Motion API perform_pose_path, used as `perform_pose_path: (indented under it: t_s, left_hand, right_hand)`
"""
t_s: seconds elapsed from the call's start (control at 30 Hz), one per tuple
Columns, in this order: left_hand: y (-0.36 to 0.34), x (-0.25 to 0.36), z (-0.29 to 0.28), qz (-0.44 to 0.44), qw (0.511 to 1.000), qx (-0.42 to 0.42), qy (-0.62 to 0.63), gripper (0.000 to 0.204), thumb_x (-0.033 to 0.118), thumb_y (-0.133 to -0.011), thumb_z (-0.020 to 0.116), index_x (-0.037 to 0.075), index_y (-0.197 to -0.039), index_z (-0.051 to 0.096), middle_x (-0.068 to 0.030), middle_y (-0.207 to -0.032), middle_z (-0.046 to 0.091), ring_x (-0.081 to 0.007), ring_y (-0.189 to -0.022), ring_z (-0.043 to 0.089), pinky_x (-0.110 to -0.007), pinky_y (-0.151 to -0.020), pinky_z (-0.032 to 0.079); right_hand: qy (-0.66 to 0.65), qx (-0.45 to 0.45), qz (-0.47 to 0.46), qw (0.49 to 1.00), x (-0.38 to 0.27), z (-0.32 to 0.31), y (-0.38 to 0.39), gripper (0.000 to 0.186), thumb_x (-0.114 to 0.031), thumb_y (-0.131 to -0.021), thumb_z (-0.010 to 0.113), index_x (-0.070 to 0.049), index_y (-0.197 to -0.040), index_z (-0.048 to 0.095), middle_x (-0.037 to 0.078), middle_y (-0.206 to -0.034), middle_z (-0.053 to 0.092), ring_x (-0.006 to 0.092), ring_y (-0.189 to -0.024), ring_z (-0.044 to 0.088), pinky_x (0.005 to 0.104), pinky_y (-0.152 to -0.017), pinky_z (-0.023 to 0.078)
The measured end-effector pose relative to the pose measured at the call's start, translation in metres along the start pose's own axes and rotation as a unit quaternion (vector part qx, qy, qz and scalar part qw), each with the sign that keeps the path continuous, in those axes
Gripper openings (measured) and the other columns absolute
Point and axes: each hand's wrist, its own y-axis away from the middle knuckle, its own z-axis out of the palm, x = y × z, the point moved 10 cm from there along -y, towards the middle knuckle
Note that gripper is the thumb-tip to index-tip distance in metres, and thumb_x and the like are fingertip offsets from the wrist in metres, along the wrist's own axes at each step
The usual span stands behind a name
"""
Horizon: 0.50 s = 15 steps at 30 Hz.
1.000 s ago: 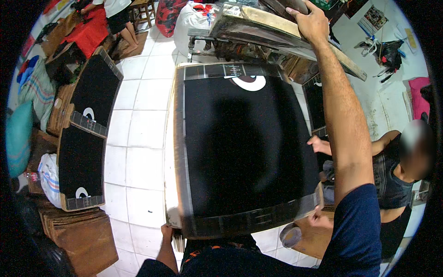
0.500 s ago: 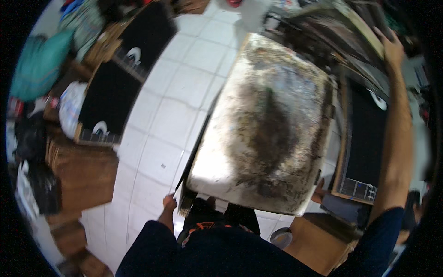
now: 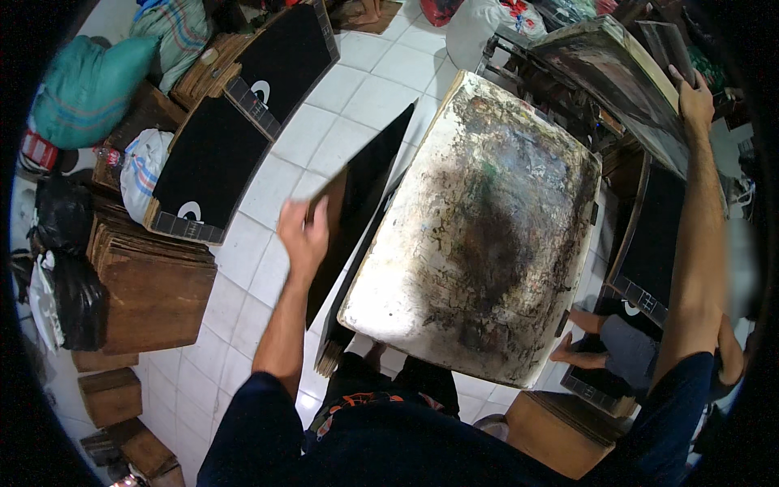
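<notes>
My right hand (image 3: 695,104) is closed on the outer edge of a raised framed screen (image 3: 604,61). A grey flat blade-like piece (image 3: 667,49) sits against this edge, close to my fingers. In front of me stands a worktable with a worn white top (image 3: 487,235), smeared with dark paint. Left of it a thin black board (image 3: 365,191) with a brown edge stands tilted. Over this board's near-left edge is my left hand (image 3: 304,235), its thumb stretched apart from smeared fingertips; whether they still touch the board is hard to see.
Black boards (image 3: 207,162) with white shapes lie at left; another black board (image 3: 653,227) lies at right. Brown board stacks (image 3: 150,300) and a teal sack (image 3: 93,93) line the left side. Another person's bare feet (image 3: 584,345) are beside the table's right edge. White floor tiles (image 3: 276,187) lie between.
My left hand has risen and moved forward from the table's near-left corner. The black board, seen edge-on before, now shows its broad face. My right hand stays on the raised frame.
</notes>
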Motion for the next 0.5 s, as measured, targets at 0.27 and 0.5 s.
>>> perform_pose_path:
  t_s: [0.27, 0.5]
  left_hand:
    - [-0.073, 0.167, -0.084, 0.123, 0.992, 0.004, 0.024, 0.015, -0.008, -0.075, 0.078, 0.0, -0.088, 0.076, -0.0083, -0.064, 0.059, -0.0194, -0.056, 0.048, -0.033, -0.053, 0.037]
    - [0.12, 0.358, -0.031, 0.264, 0.843, -0.329, 0.334, 0.034, 0.017, -0.093, 0.072, 0.0, -0.122, 0.068, -0.0118, -0.112, 0.064, -0.0202, -0.096, 0.061, -0.033, -0.07, 0.051]
  right_hand:
    - [0.017, 0.017, -0.003, 1.0, -0.002, 0.002, 0.001, 0.078, -0.072, -0.083, 0.068, -0.033, -0.149, 0.056, 0.011, -0.136, 0.068, 0.033, -0.127, 0.062, 0.0514, -0.105, 0.047]
    - [0.011, 0.006, -0.027, 1.0, -0.008, 0.001, -0.006, 0.078, -0.072, -0.082, 0.067, -0.031, -0.148, 0.057, 0.014, -0.14, 0.065, 0.0358, -0.13, 0.061, 0.0518, -0.106, 0.047]
